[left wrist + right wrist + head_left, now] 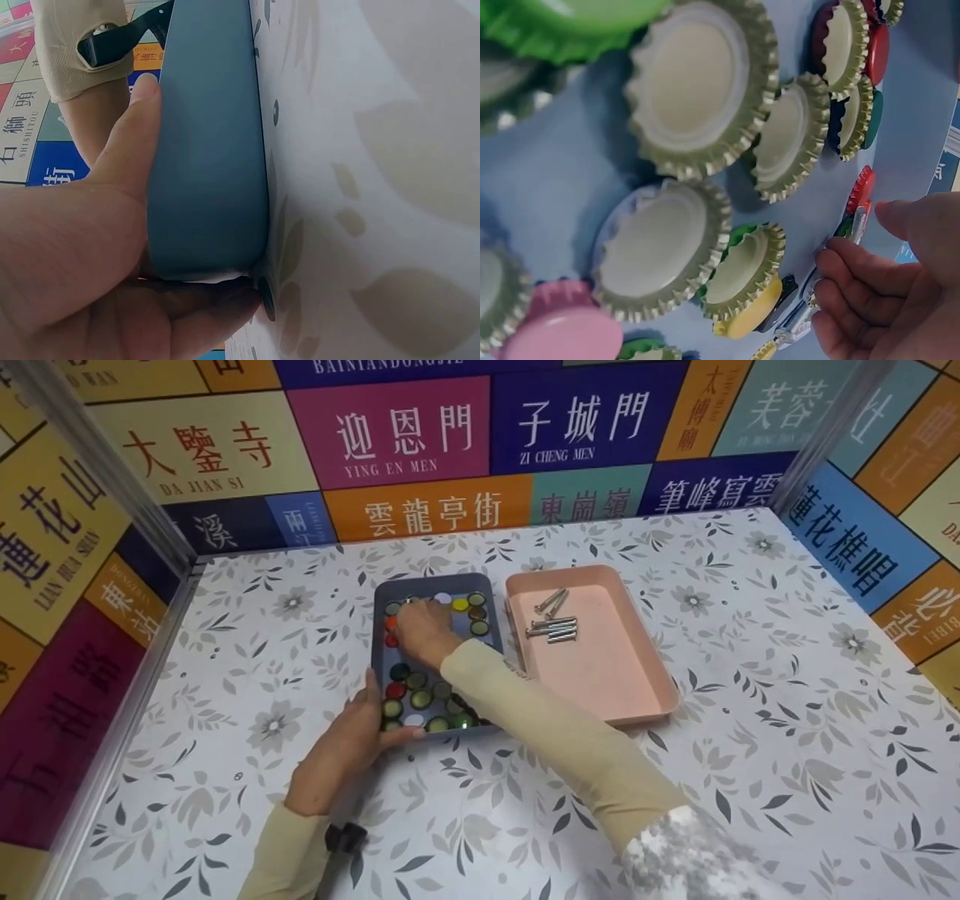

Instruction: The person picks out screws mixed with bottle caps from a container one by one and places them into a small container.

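Observation:
My left hand (pixel 349 735) holds the near left corner of a blue-grey tray (pixel 435 583). In the left wrist view its thumb lies along one wall of this tray (pixel 210 150), and the other fingers bend around the corner. Bottle caps (pixel 420 699) in several colours are scattered inside, many with their undersides up. My right hand (pixel 426 631) reaches into the far left part of the tray. In the right wrist view, a gap shows between thumb and forefinger, with a shiny, slim screw-like piece (pixel 859 223) beside them and red caps (pixel 861 189) close by.
A pink tray (pixel 600 682) stands to the right of the blue-grey one, with several silver screws (pixel 553 628) in its far left part. My right forearm crosses over the trays' near portions. Printed panels (pixel 405 435) rise behind the flowered tabletop (pixel 285 675).

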Tool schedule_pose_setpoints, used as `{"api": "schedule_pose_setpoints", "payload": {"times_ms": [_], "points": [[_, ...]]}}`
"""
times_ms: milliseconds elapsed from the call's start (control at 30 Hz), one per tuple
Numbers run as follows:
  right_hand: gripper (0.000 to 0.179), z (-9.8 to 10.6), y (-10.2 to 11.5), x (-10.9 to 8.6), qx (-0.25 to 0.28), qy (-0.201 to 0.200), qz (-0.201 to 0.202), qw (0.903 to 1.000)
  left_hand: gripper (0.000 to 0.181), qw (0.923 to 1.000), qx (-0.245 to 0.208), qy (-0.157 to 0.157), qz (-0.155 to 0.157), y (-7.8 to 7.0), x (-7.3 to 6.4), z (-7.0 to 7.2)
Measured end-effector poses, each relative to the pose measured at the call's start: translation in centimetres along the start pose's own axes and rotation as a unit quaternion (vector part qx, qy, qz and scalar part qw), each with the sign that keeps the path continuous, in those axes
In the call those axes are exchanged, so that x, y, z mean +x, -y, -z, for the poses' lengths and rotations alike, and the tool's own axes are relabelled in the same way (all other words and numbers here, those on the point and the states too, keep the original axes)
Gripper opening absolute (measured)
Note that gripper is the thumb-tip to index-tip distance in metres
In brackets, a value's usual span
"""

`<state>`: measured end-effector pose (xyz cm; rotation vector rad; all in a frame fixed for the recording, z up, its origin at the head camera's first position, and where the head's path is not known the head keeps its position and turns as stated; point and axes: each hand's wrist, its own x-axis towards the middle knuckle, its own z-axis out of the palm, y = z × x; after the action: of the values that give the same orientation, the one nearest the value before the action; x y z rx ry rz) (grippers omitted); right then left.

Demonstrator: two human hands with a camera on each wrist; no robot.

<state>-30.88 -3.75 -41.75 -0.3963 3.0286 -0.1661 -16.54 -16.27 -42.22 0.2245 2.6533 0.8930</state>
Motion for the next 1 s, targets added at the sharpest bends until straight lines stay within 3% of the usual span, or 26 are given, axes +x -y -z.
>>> {"api": "schedule_pose_setpoints", "payload": {"times_ms": [367,800,1000], "points": [[0.024,0.2,1.0,0.0,-0.068,0.017,0.009,0.9975,0.121,1.0000,0.002,-0.001,-0.005,-0.1,0.0,0.1],[0.020,-0.1,0.1,0.0,-0.063,-0.020,0.017,0.9977,0.122,0.9998,0.006,0.006,0.019,-0.4,0.2,0.0],[0.019,-0.1,-0.1,0.1,-0.045,-0.016,0.014,0.9988,0.121,0.9997,-0.008,0.005,0.024,-0.4,0.1,0.0]]}}
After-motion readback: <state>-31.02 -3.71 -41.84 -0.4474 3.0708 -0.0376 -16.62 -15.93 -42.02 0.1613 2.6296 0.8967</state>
